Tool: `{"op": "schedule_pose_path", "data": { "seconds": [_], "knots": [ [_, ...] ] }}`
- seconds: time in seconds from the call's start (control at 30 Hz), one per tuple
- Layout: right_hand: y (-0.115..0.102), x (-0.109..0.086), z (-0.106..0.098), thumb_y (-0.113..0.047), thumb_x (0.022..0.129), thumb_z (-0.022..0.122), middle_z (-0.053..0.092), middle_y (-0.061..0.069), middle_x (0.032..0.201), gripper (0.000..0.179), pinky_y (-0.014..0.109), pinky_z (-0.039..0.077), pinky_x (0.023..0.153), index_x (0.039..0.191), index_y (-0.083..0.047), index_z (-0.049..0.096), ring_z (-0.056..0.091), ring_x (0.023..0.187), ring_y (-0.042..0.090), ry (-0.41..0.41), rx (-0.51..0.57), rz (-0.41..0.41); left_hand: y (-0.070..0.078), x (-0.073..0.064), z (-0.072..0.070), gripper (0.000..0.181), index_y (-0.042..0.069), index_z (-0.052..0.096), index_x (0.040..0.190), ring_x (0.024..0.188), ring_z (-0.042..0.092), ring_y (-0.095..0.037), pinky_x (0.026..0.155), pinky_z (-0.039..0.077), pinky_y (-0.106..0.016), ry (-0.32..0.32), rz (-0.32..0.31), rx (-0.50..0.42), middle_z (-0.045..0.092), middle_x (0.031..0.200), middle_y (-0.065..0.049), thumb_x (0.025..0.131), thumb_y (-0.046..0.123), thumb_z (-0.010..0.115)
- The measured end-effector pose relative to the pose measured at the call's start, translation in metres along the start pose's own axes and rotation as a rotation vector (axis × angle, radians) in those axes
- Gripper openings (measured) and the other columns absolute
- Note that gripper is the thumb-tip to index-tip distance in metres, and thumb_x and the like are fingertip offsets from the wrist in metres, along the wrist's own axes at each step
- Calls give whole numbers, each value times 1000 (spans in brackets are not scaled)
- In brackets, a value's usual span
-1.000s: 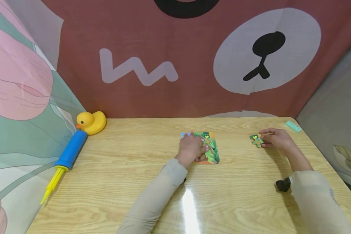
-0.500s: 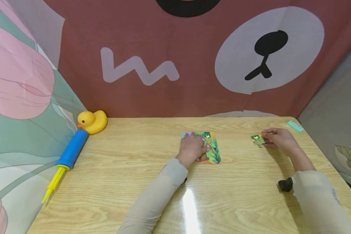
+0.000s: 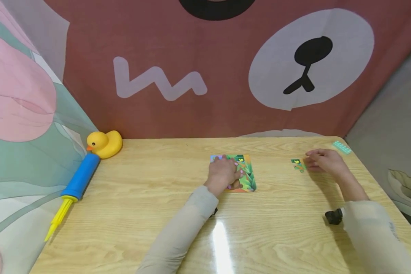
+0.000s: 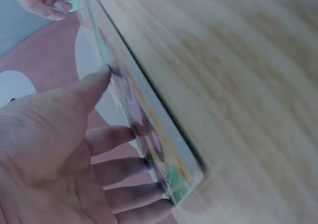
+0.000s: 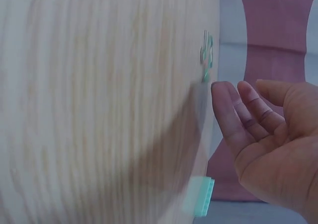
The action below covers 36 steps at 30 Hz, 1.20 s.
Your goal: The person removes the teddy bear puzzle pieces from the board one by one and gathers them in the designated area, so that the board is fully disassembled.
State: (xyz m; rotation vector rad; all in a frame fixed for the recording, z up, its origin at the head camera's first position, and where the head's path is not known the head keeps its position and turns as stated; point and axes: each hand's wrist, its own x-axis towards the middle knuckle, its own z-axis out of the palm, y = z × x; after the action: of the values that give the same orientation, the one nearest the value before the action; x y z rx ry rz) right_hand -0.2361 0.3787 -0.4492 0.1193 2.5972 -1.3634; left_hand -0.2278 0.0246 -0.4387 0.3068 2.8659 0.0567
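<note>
While the left hand (image 3: 222, 174) lies with spread, straight fingers on the picture puzzle (image 3: 250, 175) toward the far side of the bench (image 3: 140, 217), the right hand (image 3: 324, 161), relaxed and slightly curved, hovers just beside a jigsaw piece (image 3: 297, 162) (small, with a yellow shape) right of the puzzle; a turquoise toy brick (image 3: 342, 147) sits nearby.

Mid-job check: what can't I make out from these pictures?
Head: the middle of the puzzle board, hidden under the left hand.
Left wrist: the puzzle board's picture, seen nearly edge-on and partly behind fingers.
Right wrist: the print on the loose piece, too small and edge-on.
Head: the right sleeve, cut off by the bottom edge.
</note>
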Motion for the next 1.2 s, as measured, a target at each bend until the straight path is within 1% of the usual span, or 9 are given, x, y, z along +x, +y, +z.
{"op": "schedule_pose_path", "data": {
  "seconds": [0.07,0.17,0.23,0.43,0.57,0.7,0.8,1.03,1.2],
  "knots": [
    [-6,0,6,-31,110,40,57,38,135,57,27,61,83,143,16,43,69,89,-4,8,-7,-9,-2,-1,1,52,30,66,135,117,58,-25,84,58,-37,5,-10,-3,60,135,-4,99,64,51],
    [-17,2,15,-32,111,38,56,38,135,57,28,61,84,143,14,44,68,90,-4,16,-21,-14,-6,-1,2,50,30,69,131,112,59,-25,87,56,-38,23,-9,-11,62,127,-2,98,64,51],
    [-26,5,24,-33,111,37,55,37,137,56,29,61,86,144,12,45,70,95,2,13,-25,-18,-9,0,2,51,30,67,132,114,59,-25,93,54,-41,33,-3,-14,62,128,-2,98,64,51],
    [-55,17,62,-32,111,36,56,33,138,53,39,58,96,144,8,47,64,120,37,-40,20,-49,-19,1,4,59,32,53,147,130,55,-29,103,51,-49,28,19,-89,55,145,-3,97,65,53],
    [-70,24,87,-31,111,38,57,34,135,52,44,57,98,143,9,48,62,121,43,-74,70,-73,-29,1,6,70,32,39,157,142,45,-31,111,45,-51,28,42,-111,45,157,-4,97,64,54],
    [-83,27,107,-29,110,42,59,34,133,50,45,57,98,142,9,50,63,119,43,-112,103,-108,-40,0,4,77,28,27,162,156,22,-33,124,24,-57,41,37,-105,30,167,-7,98,65,50],
    [-93,30,120,-25,110,44,61,35,131,47,43,58,97,141,9,52,65,117,43,-134,120,-135,-48,0,2,84,27,20,164,160,8,-33,126,12,-60,31,5,-125,18,171,-7,96,71,45],
    [-110,39,150,-20,107,49,67,30,119,43,35,62,86,139,7,56,71,98,29,-158,98,-127,-62,2,3,91,27,14,165,160,4,-34,124,8,-66,-31,-28,-185,8,173,-7,94,75,45],
    [-114,41,163,-19,106,51,71,25,113,38,33,63,78,133,5,63,72,90,23,-163,-6,-129,-61,1,5,91,30,8,165,160,-1,-33,125,6,-65,-88,-38,-147,1,173,-4,94,75,44]
  ]
}}
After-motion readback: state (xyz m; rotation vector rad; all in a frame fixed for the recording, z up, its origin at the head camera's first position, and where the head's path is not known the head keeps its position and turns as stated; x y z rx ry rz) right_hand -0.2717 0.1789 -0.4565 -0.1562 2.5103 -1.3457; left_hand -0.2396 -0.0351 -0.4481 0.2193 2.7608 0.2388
